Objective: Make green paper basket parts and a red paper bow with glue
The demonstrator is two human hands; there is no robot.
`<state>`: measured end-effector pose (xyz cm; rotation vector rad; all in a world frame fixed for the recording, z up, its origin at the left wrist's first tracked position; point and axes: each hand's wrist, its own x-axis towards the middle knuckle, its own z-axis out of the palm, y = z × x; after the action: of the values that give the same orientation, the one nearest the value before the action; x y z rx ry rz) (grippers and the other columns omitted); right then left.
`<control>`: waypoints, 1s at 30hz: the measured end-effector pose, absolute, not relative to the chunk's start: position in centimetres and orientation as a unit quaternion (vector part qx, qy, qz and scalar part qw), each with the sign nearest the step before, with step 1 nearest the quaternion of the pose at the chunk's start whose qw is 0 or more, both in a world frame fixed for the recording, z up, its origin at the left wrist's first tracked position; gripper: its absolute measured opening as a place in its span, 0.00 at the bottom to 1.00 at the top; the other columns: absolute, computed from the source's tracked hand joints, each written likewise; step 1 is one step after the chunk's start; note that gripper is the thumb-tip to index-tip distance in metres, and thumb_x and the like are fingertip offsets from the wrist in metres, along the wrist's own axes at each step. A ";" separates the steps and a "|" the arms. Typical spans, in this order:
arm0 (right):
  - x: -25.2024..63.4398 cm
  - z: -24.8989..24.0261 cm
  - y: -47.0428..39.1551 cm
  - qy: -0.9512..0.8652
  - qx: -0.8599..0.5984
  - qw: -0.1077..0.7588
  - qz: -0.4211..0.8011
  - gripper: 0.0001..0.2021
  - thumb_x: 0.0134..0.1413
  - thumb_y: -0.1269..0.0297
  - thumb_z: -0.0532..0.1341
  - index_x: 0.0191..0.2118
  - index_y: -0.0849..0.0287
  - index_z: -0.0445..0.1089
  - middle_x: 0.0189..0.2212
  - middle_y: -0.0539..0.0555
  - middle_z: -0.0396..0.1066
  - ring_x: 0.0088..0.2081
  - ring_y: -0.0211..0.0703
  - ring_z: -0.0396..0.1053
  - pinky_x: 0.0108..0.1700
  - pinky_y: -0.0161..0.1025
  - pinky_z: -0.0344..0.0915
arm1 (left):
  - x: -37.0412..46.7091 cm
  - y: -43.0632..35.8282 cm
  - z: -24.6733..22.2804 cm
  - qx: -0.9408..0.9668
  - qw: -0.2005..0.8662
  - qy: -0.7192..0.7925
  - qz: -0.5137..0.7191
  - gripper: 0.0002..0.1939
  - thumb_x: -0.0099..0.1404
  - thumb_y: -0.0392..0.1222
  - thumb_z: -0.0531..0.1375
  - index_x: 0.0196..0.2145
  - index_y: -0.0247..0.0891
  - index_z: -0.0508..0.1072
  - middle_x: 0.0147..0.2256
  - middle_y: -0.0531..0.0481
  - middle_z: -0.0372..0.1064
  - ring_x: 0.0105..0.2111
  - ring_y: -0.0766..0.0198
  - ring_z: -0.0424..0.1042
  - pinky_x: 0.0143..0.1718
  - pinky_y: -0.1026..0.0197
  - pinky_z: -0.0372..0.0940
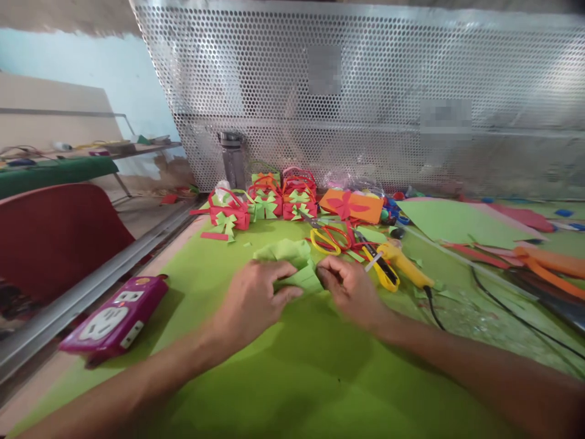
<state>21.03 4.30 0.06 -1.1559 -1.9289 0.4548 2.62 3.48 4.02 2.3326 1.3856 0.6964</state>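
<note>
A folded light-green paper piece [304, 277] is held between both hands above the green table surface [301, 378]. My left hand [260, 289] grips its left side, thumb and fingers closed around the edge. At its right edge my right hand [345, 283] pinches the paper, though the fingertips are partly hidden. Just beyond the hands lie scissors with red handles [337, 236] and a yellow-handled pair [324, 242]. To the right of my right hand rest a yellow glue gun [406, 265] and a yellow-and-black cutter [382, 268].
Small red paper baskets with green bows [231, 216] stand at the back, beside a grey bottle [233, 161]. A purple power strip [116, 317] lies at the left edge. Green paper sheets [466, 219] and orange-handled pliers [551, 265] are on the right. A perforated metal panel [365, 110] closes off the back.
</note>
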 end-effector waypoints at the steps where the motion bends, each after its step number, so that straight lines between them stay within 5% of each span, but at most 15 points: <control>1: 21.0 0.0 4.2 -0.770 -0.457 0.409 0.176 0.09 0.55 0.68 0.51 0.25 0.58 0.59 0.18 0.45 0.55 0.22 0.34 0.53 0.25 0.33 0.50 | 2.6 3.5 4.0 0.829 0.139 0.493 0.226 0.06 0.58 0.42 0.58 0.28 0.38 0.70 0.26 0.53 0.71 0.27 0.63 0.69 0.30 0.62 0.58; 6: 21.0 -0.4 4.1 -0.780 -0.450 0.405 0.159 0.09 0.55 0.70 0.51 0.25 0.59 0.59 0.19 0.45 0.55 0.22 0.33 0.53 0.25 0.32 0.49 | 2.7 3.2 3.9 0.837 0.076 0.519 0.156 0.08 0.58 0.41 0.57 0.23 0.38 0.67 0.19 0.56 0.61 0.20 0.68 0.56 0.25 0.63 0.49; 16: 20.9 -1.0 4.4 -0.797 -0.434 0.393 0.149 0.08 0.56 0.71 0.51 0.27 0.59 0.61 0.19 0.45 0.56 0.22 0.33 0.54 0.26 0.32 0.51 | 3.0 3.4 4.7 0.841 0.160 0.503 0.121 0.20 0.54 0.37 0.58 0.17 0.37 0.47 0.15 0.60 0.41 0.18 0.72 0.46 0.21 0.65 0.43; 19: 20.9 -0.9 4.4 -0.809 -0.431 0.371 0.151 0.09 0.56 0.70 0.51 0.26 0.59 0.61 0.19 0.46 0.57 0.22 0.33 0.54 0.26 0.32 0.51 | 3.1 3.4 4.4 0.851 0.138 0.502 0.072 0.18 0.55 0.37 0.57 0.16 0.38 0.50 0.15 0.59 0.45 0.18 0.71 0.49 0.21 0.65 0.45; 24: 21.0 -0.3 4.3 -0.837 -0.425 0.307 0.160 0.10 0.54 0.72 0.54 0.23 0.60 0.62 0.19 0.46 0.59 0.22 0.34 0.55 0.26 0.33 0.50 | 3.1 3.2 3.4 0.881 0.056 0.468 -0.028 0.10 0.55 0.29 0.51 0.22 0.37 0.68 0.23 0.49 0.67 0.23 0.64 0.65 0.25 0.63 0.54; 30: 20.8 0.7 3.9 -0.850 -0.451 0.227 0.152 0.10 0.54 0.71 0.56 0.22 0.60 0.64 0.21 0.49 0.64 0.25 0.36 0.58 0.28 0.34 0.51 | 2.5 3.1 2.4 0.905 0.063 0.421 -0.002 0.12 0.50 0.25 0.51 0.21 0.36 0.71 0.24 0.45 0.70 0.25 0.60 0.68 0.26 0.61 0.58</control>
<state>20.80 3.87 0.69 -1.2433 -2.3415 0.4181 2.54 3.14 2.40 2.7340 1.2710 -0.0065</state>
